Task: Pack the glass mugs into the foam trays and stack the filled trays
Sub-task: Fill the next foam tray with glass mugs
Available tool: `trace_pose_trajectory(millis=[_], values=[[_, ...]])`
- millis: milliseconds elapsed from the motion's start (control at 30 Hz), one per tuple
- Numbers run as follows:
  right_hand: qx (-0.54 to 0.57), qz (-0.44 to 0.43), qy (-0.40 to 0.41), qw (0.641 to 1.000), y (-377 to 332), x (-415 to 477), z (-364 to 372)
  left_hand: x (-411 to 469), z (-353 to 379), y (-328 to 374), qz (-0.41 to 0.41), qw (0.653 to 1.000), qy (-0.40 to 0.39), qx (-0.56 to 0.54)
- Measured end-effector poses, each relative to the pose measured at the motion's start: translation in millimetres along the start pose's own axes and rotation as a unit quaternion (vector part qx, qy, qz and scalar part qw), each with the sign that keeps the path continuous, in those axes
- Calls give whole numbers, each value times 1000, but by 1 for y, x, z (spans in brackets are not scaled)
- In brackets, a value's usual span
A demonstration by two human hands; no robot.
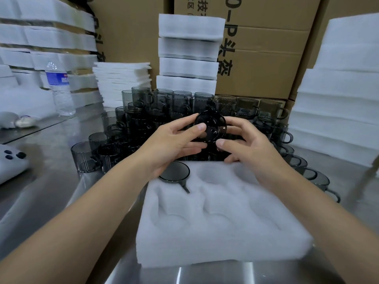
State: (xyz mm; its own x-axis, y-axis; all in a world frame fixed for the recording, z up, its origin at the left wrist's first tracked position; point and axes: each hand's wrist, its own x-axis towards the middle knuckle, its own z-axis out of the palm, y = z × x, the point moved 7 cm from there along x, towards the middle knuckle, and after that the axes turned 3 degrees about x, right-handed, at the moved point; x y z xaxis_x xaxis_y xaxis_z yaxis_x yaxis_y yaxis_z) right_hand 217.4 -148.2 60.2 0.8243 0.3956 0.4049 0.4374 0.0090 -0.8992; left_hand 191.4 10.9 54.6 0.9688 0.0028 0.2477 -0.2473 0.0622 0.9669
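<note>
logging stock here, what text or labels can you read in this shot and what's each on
"0-P头盔", black sideways print: big brown cardboard box at back
"技" in a cropped line: same box's top
Blue label on clear plastic water bottle: too blurred
Black print on left cardboard box: mostly hidden

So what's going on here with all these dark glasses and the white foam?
A person is packing smoky glass mugs into a foam tray on a metal table. The left hand and right hand together hold a mug above the tray's far edge. A second mug already sits in the far-left pocket; the other pockets in view are empty. A pile of mugs waits behind, with stacked trays beyond.
</note>
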Motion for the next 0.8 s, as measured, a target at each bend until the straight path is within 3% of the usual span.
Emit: trace_pose_trajectory(millis=[200,800], values=[[98,59,-5,993,7,1,-3,0,2,1,10,1000,-5,17],[99,78,-2,992,13,3,-5,-2,1,1,-25,998,-39,-34]])
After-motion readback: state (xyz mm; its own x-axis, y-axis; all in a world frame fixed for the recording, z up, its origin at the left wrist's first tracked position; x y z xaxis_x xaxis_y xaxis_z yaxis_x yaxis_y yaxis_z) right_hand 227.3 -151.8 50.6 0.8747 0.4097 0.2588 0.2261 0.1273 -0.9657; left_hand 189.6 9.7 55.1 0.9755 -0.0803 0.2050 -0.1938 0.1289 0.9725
